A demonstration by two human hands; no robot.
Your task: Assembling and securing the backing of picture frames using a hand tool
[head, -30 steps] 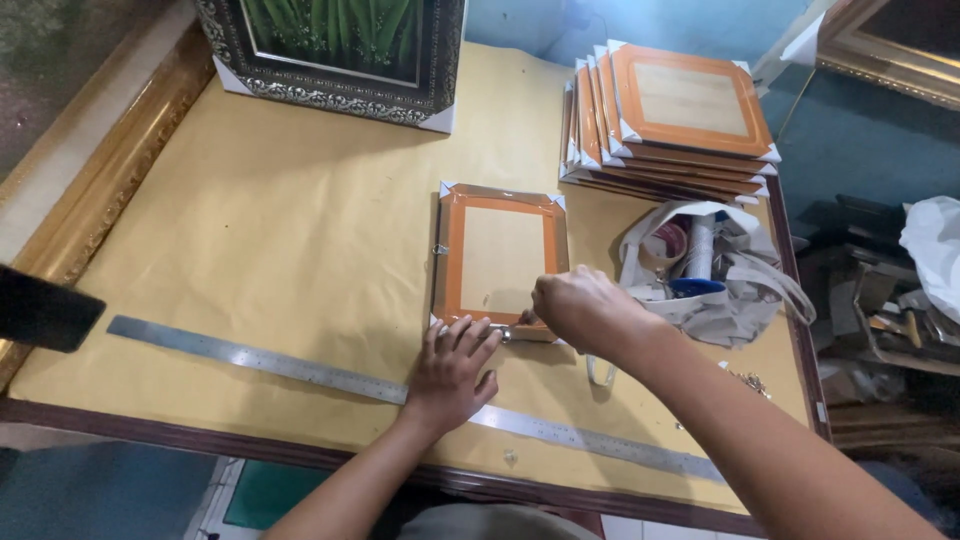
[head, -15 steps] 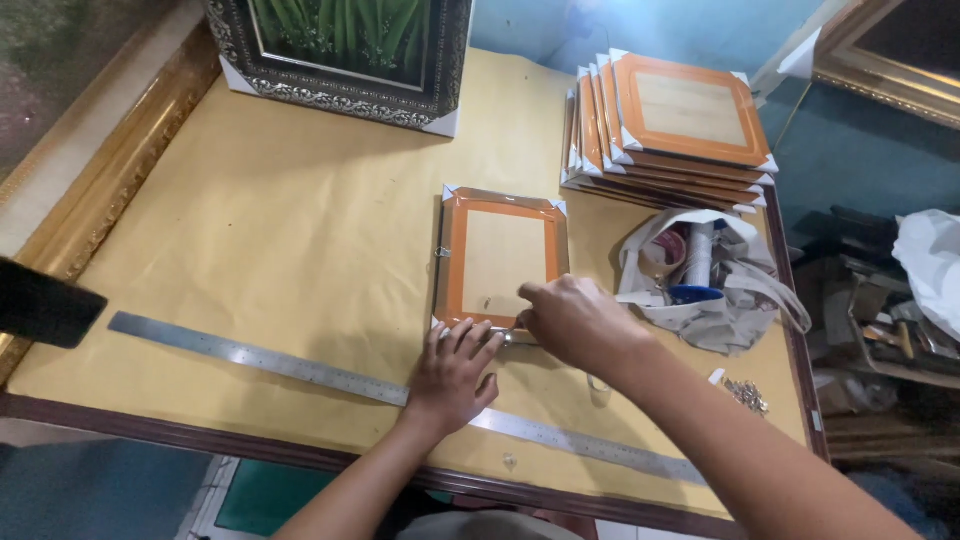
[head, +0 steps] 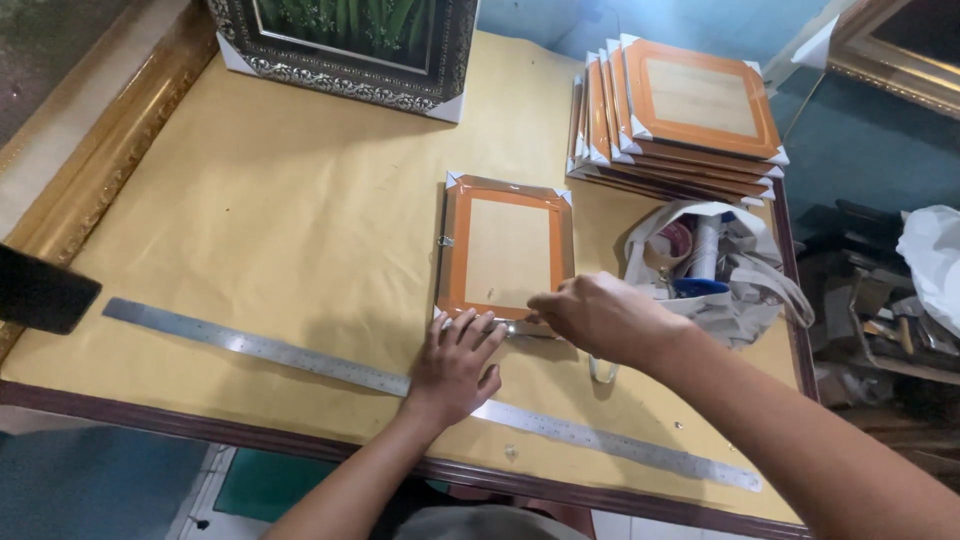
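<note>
An orange picture frame (head: 506, 250) with white corner guards lies flat on the brown-paper-covered table (head: 280, 230). My left hand (head: 455, 365) rests flat on the paper with its fingers spread, the fingertips touching the frame's near left corner. My right hand (head: 600, 315) reaches in from the right. Its fingers are pinched together at the frame's near edge; what they pinch is hidden. A long steel ruler (head: 300, 360) lies slantwise across the table's near side and passes under my left hand.
A stack of several orange frames (head: 690, 110) stands at the back right. A white bag (head: 720, 270) holding a roll and small items sits right of the frame. At the back leans a dark ornate framed picture (head: 350, 40). A gold moulding (head: 90, 170) runs along the left.
My right hand has slid to the left along the frame's near edge. My left hand has stayed at the near left corner.
</note>
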